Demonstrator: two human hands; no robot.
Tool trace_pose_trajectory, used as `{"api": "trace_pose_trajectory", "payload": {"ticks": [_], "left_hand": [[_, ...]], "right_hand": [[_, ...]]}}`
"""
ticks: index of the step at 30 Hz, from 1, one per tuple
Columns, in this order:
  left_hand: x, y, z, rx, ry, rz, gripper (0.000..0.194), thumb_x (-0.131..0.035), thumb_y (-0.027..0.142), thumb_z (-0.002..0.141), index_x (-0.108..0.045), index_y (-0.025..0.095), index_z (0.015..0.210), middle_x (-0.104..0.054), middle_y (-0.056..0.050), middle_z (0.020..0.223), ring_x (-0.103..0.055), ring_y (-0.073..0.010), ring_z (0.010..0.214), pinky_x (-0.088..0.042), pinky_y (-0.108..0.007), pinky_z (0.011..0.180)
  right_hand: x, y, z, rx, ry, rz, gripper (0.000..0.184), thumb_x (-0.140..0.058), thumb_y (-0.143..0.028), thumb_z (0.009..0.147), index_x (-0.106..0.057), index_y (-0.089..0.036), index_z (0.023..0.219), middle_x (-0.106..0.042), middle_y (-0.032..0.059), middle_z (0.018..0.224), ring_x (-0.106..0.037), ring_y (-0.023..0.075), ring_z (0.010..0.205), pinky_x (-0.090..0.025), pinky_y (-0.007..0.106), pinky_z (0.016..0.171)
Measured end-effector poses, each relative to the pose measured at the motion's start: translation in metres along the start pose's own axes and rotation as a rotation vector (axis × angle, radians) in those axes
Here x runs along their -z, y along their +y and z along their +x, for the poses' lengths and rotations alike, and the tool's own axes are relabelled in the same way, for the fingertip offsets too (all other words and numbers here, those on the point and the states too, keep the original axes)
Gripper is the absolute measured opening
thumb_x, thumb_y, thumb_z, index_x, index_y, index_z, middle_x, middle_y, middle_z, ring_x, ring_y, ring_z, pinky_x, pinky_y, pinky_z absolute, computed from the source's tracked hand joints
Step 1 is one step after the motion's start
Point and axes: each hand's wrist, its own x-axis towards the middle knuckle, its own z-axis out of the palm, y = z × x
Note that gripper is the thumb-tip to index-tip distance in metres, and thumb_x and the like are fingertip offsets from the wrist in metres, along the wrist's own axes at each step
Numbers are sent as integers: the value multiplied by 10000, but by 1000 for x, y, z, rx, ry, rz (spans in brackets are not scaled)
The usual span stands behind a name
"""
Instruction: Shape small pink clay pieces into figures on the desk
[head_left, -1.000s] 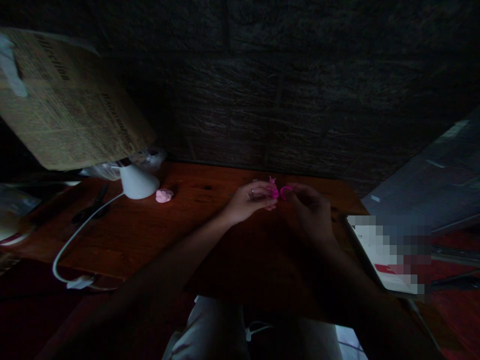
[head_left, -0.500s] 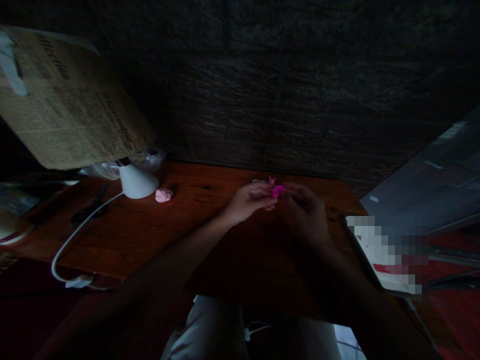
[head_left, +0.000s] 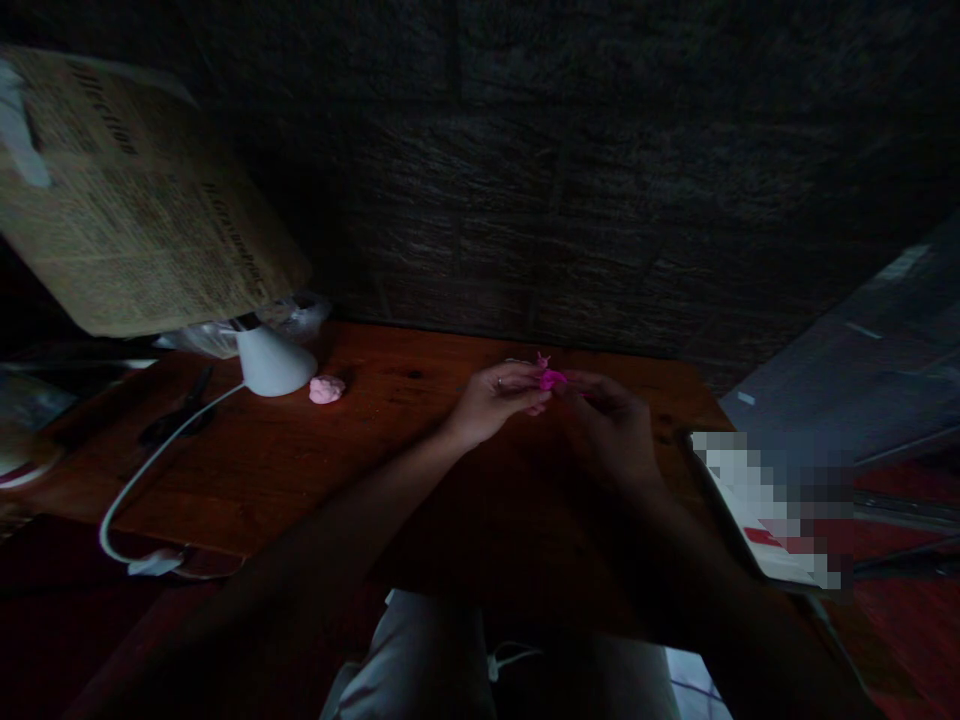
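Note:
Above the wooden table, my left hand [head_left: 487, 402] pinches a small pink clay figure [head_left: 543, 361] with thin prongs on top. A brighter magenta piece [head_left: 553, 381] is on the figure's near side, between both hands. My right hand [head_left: 611, 415] has its thumb and fingers closed on the right edge of that magenta piece. The fingers hide much of the figure, and its exact shape is too small to make out. On the table to the left lies a lump of pale pink clay [head_left: 327, 389], touched by neither hand.
A lamp with a white base [head_left: 276, 362] and printed paper shade [head_left: 150, 200] stands at the left, its white cable [head_left: 127, 490] looping over the table edge. Dark scissors [head_left: 180, 415] lie beside it. A tablet-like device [head_left: 757, 540], partly blurred out, is at the right. A dark wall [head_left: 480, 200] rises behind.
The magenta piece has changed from a rounder, open look to a flatter, curved one between my fingers. My right fingers have shifted slightly left and down. My left hand barely moves.

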Motion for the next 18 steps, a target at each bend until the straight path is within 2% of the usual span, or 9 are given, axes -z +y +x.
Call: {"api": "trace_pose_trajectory", "payload": {"ticks": [13,18], "left_hand": [[1,-1,0,20,-6,-23,452,-893,302,607,-712,128,983,-765,-50,867,-683,-116,685,-554,-261,660],[1,0,0,24,18,11,390,-890,332,602,-737,131,900,-763,-53,842,-674,-115,674,-533,-242,630]], "right_hand": [[0,2,-1,-3,-22,44,162,-762,-333,788,-779,-250,926,-799,33,969,-732,205,917,-560,397,911],[-1,-1,-2,-36,-22,52,161,-781,-335,771,-782,-252,908,-799,26,959,-732,205,918,-552,398,932]]}}
